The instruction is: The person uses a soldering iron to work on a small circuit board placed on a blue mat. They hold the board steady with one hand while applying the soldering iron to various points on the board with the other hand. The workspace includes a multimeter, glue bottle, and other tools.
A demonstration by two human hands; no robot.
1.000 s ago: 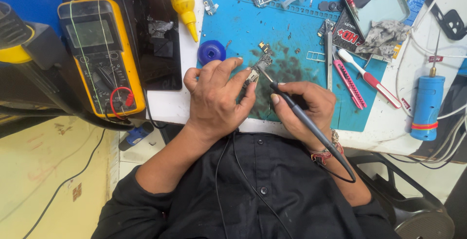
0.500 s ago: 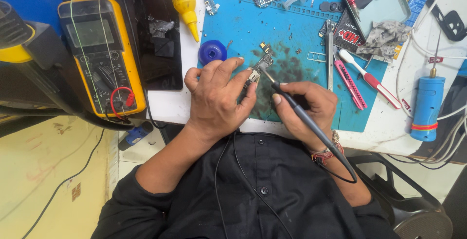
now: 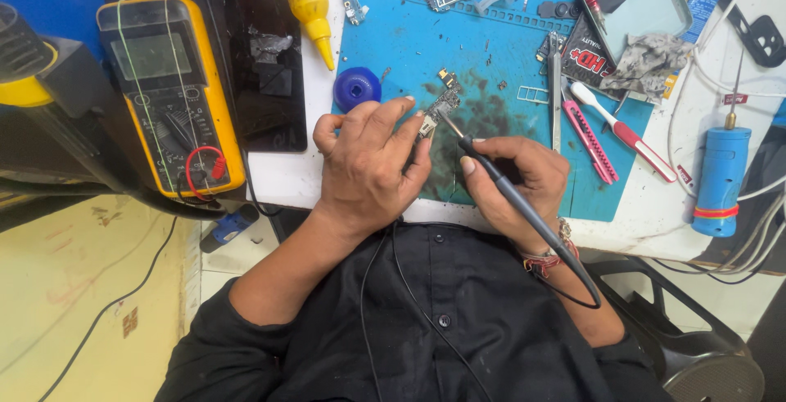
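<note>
The left hand (image 3: 368, 164) pinches a small circuit board (image 3: 438, 111) between its fingertips, just above the blue work mat (image 3: 491, 58), while the right hand (image 3: 520, 177) is closed pen-fashion around a black soldering iron (image 3: 508, 193) whose tip meets the board just beyond the left fingertips. To do this well, the pinch should stay firm and low near the mat, with the fingertips clear of the hot tip. The iron hand is best braced on the mat's near edge so that only the tip touches the joint.
</note>
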